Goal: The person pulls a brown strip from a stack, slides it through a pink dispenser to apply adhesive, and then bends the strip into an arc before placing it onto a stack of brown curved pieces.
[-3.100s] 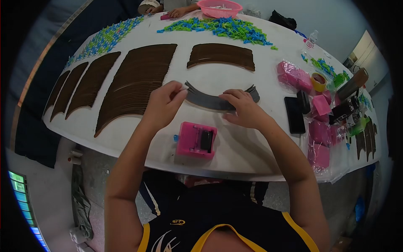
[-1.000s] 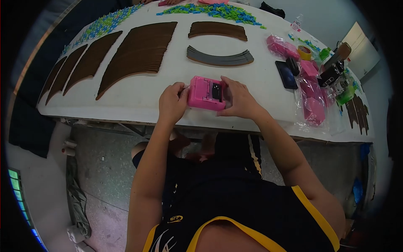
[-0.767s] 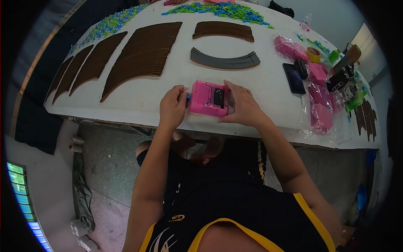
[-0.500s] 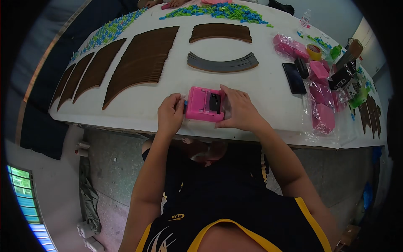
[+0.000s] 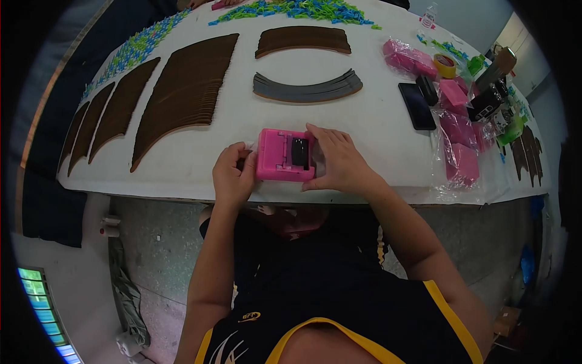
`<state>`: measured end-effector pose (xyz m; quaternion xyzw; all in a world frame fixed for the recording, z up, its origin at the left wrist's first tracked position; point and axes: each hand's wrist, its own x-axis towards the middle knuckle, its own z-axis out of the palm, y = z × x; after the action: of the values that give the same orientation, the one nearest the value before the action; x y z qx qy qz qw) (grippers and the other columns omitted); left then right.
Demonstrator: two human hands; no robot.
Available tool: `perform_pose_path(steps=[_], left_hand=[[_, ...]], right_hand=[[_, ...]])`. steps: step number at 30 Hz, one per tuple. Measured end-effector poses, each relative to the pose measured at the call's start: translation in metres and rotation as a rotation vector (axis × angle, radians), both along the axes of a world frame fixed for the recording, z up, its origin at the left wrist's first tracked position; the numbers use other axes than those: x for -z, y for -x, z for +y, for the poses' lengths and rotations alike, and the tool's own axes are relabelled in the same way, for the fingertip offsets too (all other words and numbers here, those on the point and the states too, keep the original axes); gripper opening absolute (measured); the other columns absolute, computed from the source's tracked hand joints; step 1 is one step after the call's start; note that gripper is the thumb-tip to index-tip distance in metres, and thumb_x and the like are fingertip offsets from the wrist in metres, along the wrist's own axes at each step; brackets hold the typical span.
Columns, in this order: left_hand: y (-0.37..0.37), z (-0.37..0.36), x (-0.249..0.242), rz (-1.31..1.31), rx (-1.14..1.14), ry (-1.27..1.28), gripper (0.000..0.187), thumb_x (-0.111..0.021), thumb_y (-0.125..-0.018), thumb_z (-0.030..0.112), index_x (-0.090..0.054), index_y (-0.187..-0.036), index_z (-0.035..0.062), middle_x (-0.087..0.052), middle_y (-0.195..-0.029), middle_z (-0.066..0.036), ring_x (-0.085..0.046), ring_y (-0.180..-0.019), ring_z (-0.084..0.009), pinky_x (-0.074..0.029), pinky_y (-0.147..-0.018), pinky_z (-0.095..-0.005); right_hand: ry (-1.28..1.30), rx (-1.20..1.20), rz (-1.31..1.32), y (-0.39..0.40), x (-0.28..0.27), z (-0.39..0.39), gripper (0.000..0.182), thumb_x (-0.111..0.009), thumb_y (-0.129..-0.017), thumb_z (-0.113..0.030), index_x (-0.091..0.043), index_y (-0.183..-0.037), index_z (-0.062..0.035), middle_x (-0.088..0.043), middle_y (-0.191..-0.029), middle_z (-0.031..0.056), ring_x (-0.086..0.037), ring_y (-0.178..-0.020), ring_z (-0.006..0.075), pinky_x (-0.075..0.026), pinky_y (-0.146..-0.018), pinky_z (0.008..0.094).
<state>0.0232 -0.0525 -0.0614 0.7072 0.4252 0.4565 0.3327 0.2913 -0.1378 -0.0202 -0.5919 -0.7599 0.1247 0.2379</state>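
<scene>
A pink plastic box-shaped device [image 5: 271, 156] with a black rounded part on its face lies near the table's front edge. My right hand [image 5: 341, 159] grips its right side, fingers at the upper corner and thumb at the lower one. At its left side is my left hand [image 5: 233, 173], fingers curled in and thumb close against the device. Whatever those left fingers pinch is hidden. Beyond the device lie a curved stack of grey strips [image 5: 308, 89] and a curved stack of brown strips [image 5: 303, 41].
More brown strip stacks [image 5: 185, 91] fan out on the left. Blue and green clips [image 5: 303, 10] are heaped at the far side, near another person's hand. On the right are a phone [image 5: 416, 106], pink bagged packs [image 5: 462, 164], yellow tape [image 5: 444, 65] and a black box [image 5: 487, 103].
The view has shifted a little, so the table's contents sit further left. A small blue piece that showed between my left fingers and the device is no longer visible. My right hand keeps its grip.
</scene>
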Motion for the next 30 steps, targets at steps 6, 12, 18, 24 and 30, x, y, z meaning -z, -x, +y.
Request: perform_pose_path(steps=[6, 12, 18, 24, 30], left_hand=[[0.0, 0.004, 0.005, 0.007, -0.001, -0.027, 0.024, -0.072, -0.097, 0.009, -0.068, -0.116, -0.0039, -0.07, -0.097, -0.015, -0.069, -0.085, -0.0247, -0.055, -0.081, -0.0348], [-0.002, 0.002, 0.001, 0.01, -0.012, -0.051, 0.022, -0.072, -0.097, 0.01, -0.068, -0.115, -0.003, -0.068, -0.093, -0.015, -0.068, -0.085, -0.0267, -0.055, -0.079, -0.0363], [-0.004, 0.0, -0.003, 0.004, -0.018, -0.079, 0.02, -0.072, -0.096, 0.012, -0.07, -0.111, -0.0017, -0.068, -0.091, -0.015, -0.068, -0.082, -0.0282, -0.054, -0.077, -0.0371], [-0.005, -0.003, -0.016, 0.045, -0.028, -0.091, 0.017, -0.072, -0.096, 0.013, -0.071, -0.108, 0.0005, -0.067, -0.09, -0.014, -0.068, -0.08, -0.0286, -0.055, -0.075, -0.0376], [-0.004, -0.003, -0.016, 0.05, -0.011, -0.095, 0.016, -0.072, -0.096, 0.013, -0.072, -0.107, 0.0022, -0.067, -0.088, -0.013, -0.067, -0.079, -0.0287, -0.054, -0.075, -0.0385]], right_hand=[[-0.036, -0.021, 0.02, 0.001, -0.001, -0.002, 0.132, -0.095, -0.062, -0.059, -0.031, -0.161, -0.0011, -0.051, -0.152, 0.0229, -0.044, -0.145, 0.0408, -0.031, -0.123, 0.0505], [0.057, 0.007, 0.508, -0.033, -0.012, 0.02, 0.108, -0.092, -0.075, -0.042, -0.036, -0.16, -0.005, -0.052, -0.15, 0.0211, -0.047, -0.142, 0.0396, -0.038, -0.119, 0.0507], [-0.156, -0.028, -0.09, -0.061, -0.029, 0.11, 0.081, -0.08, -0.076, -0.018, -0.05, -0.151, -0.009, -0.057, -0.144, 0.0176, -0.053, -0.136, 0.0376, -0.043, -0.114, 0.0494], [0.112, -0.17, -0.365, -0.056, -0.049, 0.165, 0.081, -0.075, -0.071, -0.007, -0.053, -0.148, -0.0085, -0.06, -0.141, 0.016, -0.057, -0.132, 0.0355, -0.048, -0.111, 0.0437], [0.231, -0.224, -0.345, -0.052, -0.058, 0.153, 0.077, -0.077, -0.07, -0.007, -0.055, -0.144, -0.008, -0.065, -0.133, 0.0151, -0.06, -0.126, 0.0333, -0.05, -0.108, 0.0422]])
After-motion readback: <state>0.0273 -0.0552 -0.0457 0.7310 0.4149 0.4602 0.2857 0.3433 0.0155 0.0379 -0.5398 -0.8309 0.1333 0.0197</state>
